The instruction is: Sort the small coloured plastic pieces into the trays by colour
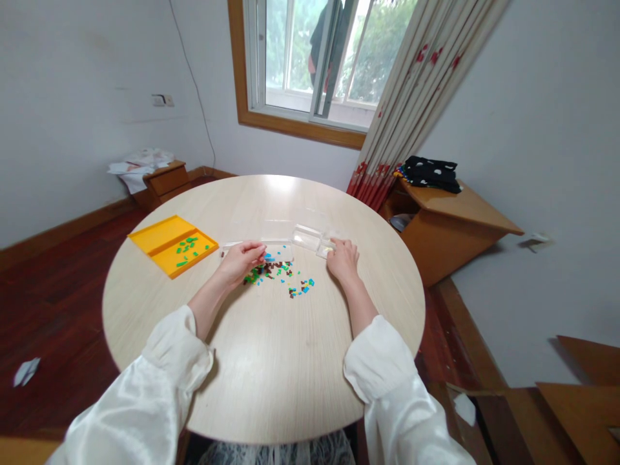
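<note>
My left hand [241,261] hovers over the left side of a pile of small building bricks [271,270], its fingertips pinched together. Whatever they hold is too small to name. Behind the pile lies a long clear plastic box [285,253] with a few blue bricks in it, partly covered by this hand. My right hand [343,259] is at a small clear box [324,249] with something yellow in it. Its fingers are curled down and close together at the box, and what they grip is hidden. Brown, green, blue and yellow bricks [303,289] lie scattered between my hands.
A yellow tray [159,227] with green bricks stands on the left of the round table [271,374]. Another clear compartment box [307,236] lies near my right hand. Beyond the table are a window, a curtain [411,84] and a tilted wooden cabinet [450,219].
</note>
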`<move>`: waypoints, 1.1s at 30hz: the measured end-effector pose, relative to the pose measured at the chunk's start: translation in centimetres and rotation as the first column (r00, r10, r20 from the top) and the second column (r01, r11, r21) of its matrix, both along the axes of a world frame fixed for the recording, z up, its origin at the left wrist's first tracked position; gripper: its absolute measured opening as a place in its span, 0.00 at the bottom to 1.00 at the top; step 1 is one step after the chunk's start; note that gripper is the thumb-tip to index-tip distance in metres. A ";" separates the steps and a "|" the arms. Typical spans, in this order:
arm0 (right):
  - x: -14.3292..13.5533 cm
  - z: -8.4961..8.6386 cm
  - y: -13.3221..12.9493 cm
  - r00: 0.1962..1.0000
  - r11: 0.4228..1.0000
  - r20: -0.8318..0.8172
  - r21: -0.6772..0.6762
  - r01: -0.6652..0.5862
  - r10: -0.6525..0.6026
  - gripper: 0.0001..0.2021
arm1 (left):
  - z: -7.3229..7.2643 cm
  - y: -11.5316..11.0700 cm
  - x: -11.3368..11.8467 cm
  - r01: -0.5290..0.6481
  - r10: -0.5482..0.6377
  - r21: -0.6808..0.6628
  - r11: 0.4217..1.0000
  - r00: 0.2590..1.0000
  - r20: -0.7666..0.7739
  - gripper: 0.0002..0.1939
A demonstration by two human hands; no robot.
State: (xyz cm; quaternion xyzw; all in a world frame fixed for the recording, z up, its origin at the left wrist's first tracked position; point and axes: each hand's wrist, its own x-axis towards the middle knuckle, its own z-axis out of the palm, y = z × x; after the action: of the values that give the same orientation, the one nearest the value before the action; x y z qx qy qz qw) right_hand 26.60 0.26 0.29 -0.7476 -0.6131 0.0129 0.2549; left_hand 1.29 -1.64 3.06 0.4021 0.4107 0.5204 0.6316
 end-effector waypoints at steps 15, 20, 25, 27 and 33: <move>-0.2 0.1 0.0 0.999 0.999 0.025 -0.027 0.025 -0.025 0.18 | 0.0 -0.1 0.0 -0.004 0.004 0.006 1.000 1.000 -0.007 0.20; 0.0 -0.2 0.1 0.999 1.000 0.043 -0.014 -0.017 0.018 0.21 | -0.1 0.0 -0.1 0.000 0.000 0.005 1.000 1.000 -0.005 0.18; -0.1 0.0 -0.1 0.999 0.999 0.045 -0.041 -0.011 0.013 0.21 | -0.2 0.1 -0.1 -0.011 0.011 -0.003 1.000 1.000 0.006 0.17; -0.3 0.2 -0.1 0.999 0.999 0.036 -0.046 0.003 -0.001 0.20 | -0.2 0.1 -0.1 -0.009 0.009 -0.001 1.000 1.000 0.006 0.17; -0.5 0.5 -0.3 0.999 0.998 0.019 -0.055 0.031 -0.030 0.18 | -0.2 0.1 -0.1 -0.007 0.007 -0.005 1.000 1.000 0.023 0.17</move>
State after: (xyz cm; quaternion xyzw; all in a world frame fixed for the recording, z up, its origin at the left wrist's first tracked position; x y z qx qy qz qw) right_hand 26.05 -0.01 0.82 -0.7637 -0.6034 0.0189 0.2286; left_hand 1.20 -1.55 2.86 0.3931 0.4061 0.5260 0.6355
